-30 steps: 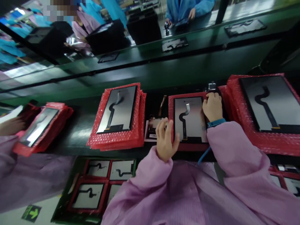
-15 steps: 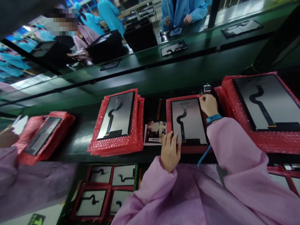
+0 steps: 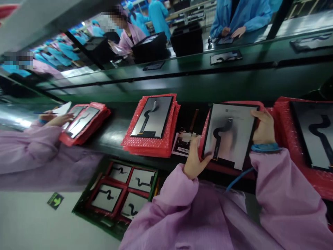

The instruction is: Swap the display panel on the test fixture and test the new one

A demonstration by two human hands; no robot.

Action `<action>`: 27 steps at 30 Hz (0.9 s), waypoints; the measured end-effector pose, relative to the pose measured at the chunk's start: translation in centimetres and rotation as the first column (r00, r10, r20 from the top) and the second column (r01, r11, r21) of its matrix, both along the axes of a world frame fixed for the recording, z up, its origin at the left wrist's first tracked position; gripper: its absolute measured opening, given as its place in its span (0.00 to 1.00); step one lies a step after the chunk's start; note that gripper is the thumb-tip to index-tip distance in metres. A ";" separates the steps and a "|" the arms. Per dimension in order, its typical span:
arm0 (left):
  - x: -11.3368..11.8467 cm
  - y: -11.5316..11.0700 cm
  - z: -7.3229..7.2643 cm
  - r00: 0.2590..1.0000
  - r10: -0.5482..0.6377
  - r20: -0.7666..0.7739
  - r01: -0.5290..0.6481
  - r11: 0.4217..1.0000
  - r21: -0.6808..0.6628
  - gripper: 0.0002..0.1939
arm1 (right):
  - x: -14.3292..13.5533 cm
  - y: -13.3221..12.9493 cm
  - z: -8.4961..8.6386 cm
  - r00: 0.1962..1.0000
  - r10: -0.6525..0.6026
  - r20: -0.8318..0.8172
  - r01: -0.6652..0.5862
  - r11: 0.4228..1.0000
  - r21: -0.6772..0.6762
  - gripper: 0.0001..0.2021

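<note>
A grey display panel [image 3: 239, 128] with a black S-shaped flex cable is tilted slightly up over red bubble wrap. My right hand [image 3: 264, 125] grips its right edge, thumb on the face and fingers behind. My left hand [image 3: 195, 161] is at its lower-left corner, thumb touching the edge and fingers apart from it. Left of that hand a small circuit board [image 3: 184, 141] with tape and a barcode label lies on a white sheet. A blue wrist strap [image 3: 265, 147] circles my right wrist.
Red bubble-wrap stacks topped with panels stand left [image 3: 151, 144] and right [image 3: 317, 135]. A green crate [image 3: 114, 229] of panels sits below the bench. A co-worker's hand [image 3: 61, 119] is at another stack, far left. Panels lie on a green ledge [image 3: 179, 66] behind.
My right hand has shifted from the panel's upper corner to its right edge, and the panel is now tilted up. My left thumb has spread from the fingers. The view has turned left.
</note>
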State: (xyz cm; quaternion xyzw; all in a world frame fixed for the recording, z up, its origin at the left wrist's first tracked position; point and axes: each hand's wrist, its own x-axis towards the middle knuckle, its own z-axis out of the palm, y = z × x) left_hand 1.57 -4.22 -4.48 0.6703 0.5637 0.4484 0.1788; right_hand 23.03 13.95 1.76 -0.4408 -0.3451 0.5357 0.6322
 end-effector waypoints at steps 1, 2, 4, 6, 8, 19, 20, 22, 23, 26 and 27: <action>0.0 0.3 0.1 0.993 0.005 0.120 -0.002 1.000 -0.018 0.41 | 0.1 -0.3 0.3 1.000 0.010 -0.016 -0.010 1.000 -0.004 0.15; 0.1 0.6 0.3 0.971 0.021 0.237 -0.011 0.999 -0.043 0.40 | 0.1 -0.5 0.5 0.999 0.019 -0.030 -0.019 1.000 -0.012 0.12; 0.4 1.0 1.0 0.907 0.057 0.417 -0.010 0.993 -0.114 0.40 | 0.1 -0.8 0.7 0.998 0.018 -0.067 -0.021 0.999 -0.042 0.09; 0.6 1.2 2.0 0.870 0.039 0.492 0.051 0.984 -0.169 0.37 | -0.1 -1.0 0.7 0.994 0.023 -0.109 -0.031 0.997 -0.068 0.08; 0.6 1.2 3.1 0.871 -0.016 0.492 0.126 0.973 -0.192 0.26 | -0.5 -1.3 0.6 0.992 0.047 -0.117 -0.056 0.996 -0.074 0.07; -13.7 0.8 12.4 0.843 0.304 0.445 -0.325 0.945 -0.030 0.16 | -3.2 -2.5 0.1 0.919 0.393 -0.030 -0.394 0.919 -0.035 0.22; -15.7 1.2 13.7 0.820 0.327 0.469 -0.340 0.938 -0.059 0.13 | -3.4 -2.5 0.0 0.917 0.397 -0.020 -0.398 0.916 -0.048 0.23; -19.1 1.8 15.7 0.779 0.374 0.503 -0.353 0.925 -0.141 0.08 | -3.6 -2.4 -0.3 0.922 0.387 0.010 -0.387 0.921 -0.045 0.26; -20.5 2.1 16.4 0.760 0.405 0.509 -0.351 0.914 -0.202 0.08 | -3.7 -2.4 -0.5 0.926 0.378 0.025 -0.377 0.926 -0.038 0.27; -23.1 2.5 17.0 0.762 0.485 0.429 -0.335 0.862 -0.379 0.13 | -3.6 -2.2 -0.9 0.938 0.346 0.028 -0.345 0.938 -0.033 0.29; -23.6 2.5 16.8 0.780 0.499 0.378 -0.334 0.842 -0.423 0.15 | -3.5 -2.1 -1.0 0.941 0.337 0.010 -0.337 0.941 -0.038 0.29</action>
